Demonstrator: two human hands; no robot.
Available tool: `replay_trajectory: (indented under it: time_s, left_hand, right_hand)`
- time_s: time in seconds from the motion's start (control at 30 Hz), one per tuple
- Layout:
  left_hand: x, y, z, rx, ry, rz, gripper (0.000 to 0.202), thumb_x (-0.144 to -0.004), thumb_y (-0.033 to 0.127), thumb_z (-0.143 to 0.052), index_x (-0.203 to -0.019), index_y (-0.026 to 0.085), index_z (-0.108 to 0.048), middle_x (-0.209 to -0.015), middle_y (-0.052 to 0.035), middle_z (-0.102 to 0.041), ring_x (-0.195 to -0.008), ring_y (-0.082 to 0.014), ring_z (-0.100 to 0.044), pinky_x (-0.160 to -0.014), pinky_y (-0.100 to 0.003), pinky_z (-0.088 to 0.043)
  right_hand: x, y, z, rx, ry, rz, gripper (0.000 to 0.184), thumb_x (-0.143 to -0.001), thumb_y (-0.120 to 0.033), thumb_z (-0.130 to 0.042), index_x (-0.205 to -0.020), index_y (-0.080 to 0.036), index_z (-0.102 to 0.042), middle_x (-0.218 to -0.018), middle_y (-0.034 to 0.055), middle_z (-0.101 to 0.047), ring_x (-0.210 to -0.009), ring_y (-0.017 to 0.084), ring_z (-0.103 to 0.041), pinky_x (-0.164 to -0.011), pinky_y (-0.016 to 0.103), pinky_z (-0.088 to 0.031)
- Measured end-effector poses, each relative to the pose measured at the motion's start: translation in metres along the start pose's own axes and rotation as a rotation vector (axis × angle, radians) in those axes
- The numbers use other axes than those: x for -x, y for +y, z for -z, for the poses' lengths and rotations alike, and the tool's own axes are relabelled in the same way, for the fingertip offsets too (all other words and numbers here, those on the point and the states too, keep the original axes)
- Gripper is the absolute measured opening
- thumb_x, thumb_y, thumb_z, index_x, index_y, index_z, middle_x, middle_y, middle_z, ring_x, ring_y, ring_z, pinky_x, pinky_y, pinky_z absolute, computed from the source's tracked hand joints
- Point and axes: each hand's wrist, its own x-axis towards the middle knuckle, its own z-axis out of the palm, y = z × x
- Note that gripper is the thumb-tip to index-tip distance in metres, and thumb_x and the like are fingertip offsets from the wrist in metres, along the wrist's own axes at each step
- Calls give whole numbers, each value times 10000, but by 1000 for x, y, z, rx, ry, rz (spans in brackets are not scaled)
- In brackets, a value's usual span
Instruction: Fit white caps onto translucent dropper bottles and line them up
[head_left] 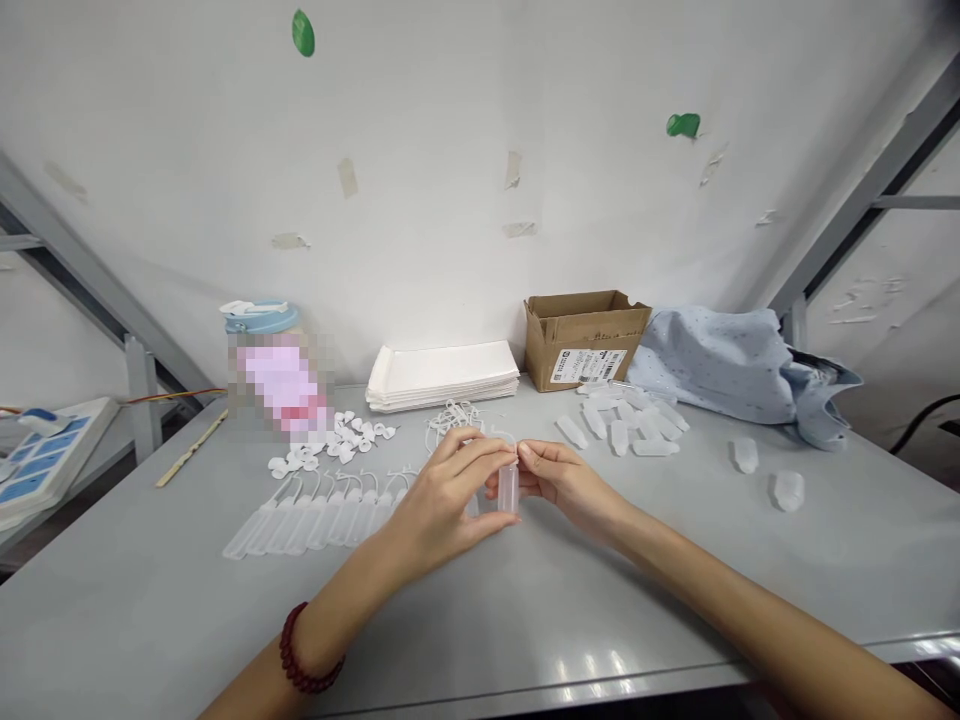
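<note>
In front of me, my left hand (442, 495) is closed on a small translucent plastic case (508, 488), thumb at its bottom edge and fingers over its top. My right hand (559, 480) pinches at the case's top, where a thin white cord (504, 434) loops up; its other fingers curl partly behind the case. To the left lies a row of similar translucent cases with cords (307, 518), partly hidden by my left hand. Just behind the hands is a tangle of white cords (454, 415). A heap of cordless translucent cases (630, 420) lies to the right.
Small white pieces (337, 440) are scattered behind the row. Along the wall stand a blue-lidded container (262, 318), a stack of white envelopes (446, 375), a cardboard box (581, 345) and light blue cloth (720, 365). More translucent pieces (787, 490) lie at right. A wooden stick (191, 450) lies left.
</note>
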Motion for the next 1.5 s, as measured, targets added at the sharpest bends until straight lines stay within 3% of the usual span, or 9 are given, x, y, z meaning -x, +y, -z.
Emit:
replay_trajectory:
  time_s: [0.3,0.53,1.03,1.3,1.5]
  left_hand:
    - [-1,0,1,23,8,38,463,-764,291,-708,-1181,189,-535,-1151,-100,-609,-1110,-255,-482,-942,-441,-436]
    - [-1,0,0,26,-3,38,459,-785,282,-683,-1204,212,-511,-1143,-104,-611,-1109,-274,-496,-933,-489,-434]
    - [2,-1,-4,-95,-36,14,450,-790,241,-673,-1187,166,-477,-1127,-112,-590,-1120,-277,-471,-935,-464,-453]
    - [1,-1,-6,-17,-12,59,430,-781,270,-696,-1142,179,-481,-1099,-95,-601,-1094,-262,-471,-896,-423,-466]
    - [1,0,-7,-22,8,133,381,-789,277,-690,-1103,174,-501,-1087,-93,-588,-1077,-245,-484,-893,-400,-463]
  right_hand:
    - [0,-5,2,198,31,-3,408,-833,-515,-559,-821,-131,-699,-786,68,-674,-734,168,-615,-689,306,-480]
    - [0,-4,2,215,112,32,317,-797,-466,-626,-848,-158,-678,-804,30,-607,-767,142,-560,-680,261,-475]
    - [-2,-1,5,347,68,23,393,-821,-490,-570,-639,-144,-621,-613,2,-568,-623,131,-526,-638,284,-440]
    - [0,-1,-3,206,67,-23,338,-726,-456,-696,-835,-140,-648,-726,2,-604,-622,116,-558,-642,276,-462]
    - [0,3,-3,145,95,25,332,-749,-411,-694,-920,-132,-634,-683,-9,-609,-613,104,-550,-632,251,-446]
